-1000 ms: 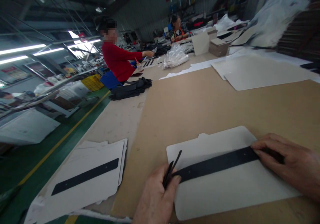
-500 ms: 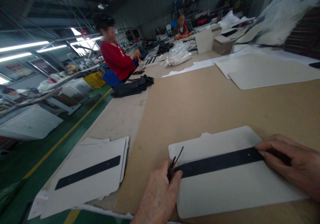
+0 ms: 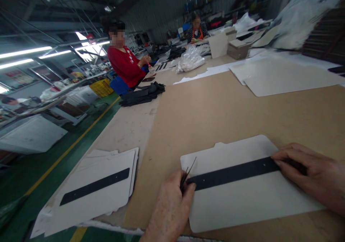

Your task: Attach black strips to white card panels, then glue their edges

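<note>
A pale grey board [image 3: 229, 202] with rounded corners lies in front of me, and a black strip [image 3: 234, 173] with small holes runs across it. At the strip's left end, my left hand [image 3: 172, 202] is closed, its thumb and fingers on the end. A thin dark two-pronged tool, tweezers-like, [image 3: 191, 167] sticks out between those fingers; the rest of it is hidden. My right hand [image 3: 309, 175] pinches the strip's right end, its other fingers curled over the board.
To the left, similar boards [image 3: 107, 195] are stacked, the top one bearing a black strip [image 3: 94, 187]. Dark fabric pieces [image 3: 142, 94] lie farther up the table's left edge. Large pale sheets [image 3: 291, 78] and a clear plastic bag [image 3: 190, 58] are beyond. A person in red [image 3: 125, 65] works across the left side.
The board, the strip and my right hand have shifted slightly left and up in view. Both hands keep their hold at the strip's ends.
</note>
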A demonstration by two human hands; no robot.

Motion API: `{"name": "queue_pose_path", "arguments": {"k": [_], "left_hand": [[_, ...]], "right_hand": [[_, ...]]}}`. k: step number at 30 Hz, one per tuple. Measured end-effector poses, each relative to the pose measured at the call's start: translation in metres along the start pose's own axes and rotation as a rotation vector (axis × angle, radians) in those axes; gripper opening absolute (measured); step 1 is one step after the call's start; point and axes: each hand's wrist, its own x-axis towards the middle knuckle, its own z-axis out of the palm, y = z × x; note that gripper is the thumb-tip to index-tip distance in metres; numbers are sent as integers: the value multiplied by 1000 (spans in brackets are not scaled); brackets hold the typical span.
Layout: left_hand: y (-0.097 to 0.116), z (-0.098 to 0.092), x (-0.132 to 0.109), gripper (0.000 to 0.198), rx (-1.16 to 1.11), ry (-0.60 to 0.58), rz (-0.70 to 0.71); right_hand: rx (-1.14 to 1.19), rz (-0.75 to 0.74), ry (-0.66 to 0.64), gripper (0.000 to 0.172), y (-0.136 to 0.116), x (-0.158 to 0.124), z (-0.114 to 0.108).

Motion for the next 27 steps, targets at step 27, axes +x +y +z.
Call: {"name": "queue_pose_path", "arguments": {"k": [27], "left_hand": [[8,16,-14,87,774,-177,322]], "right_hand": [[-660,-502,41,58,-26,-14,-15]]}}
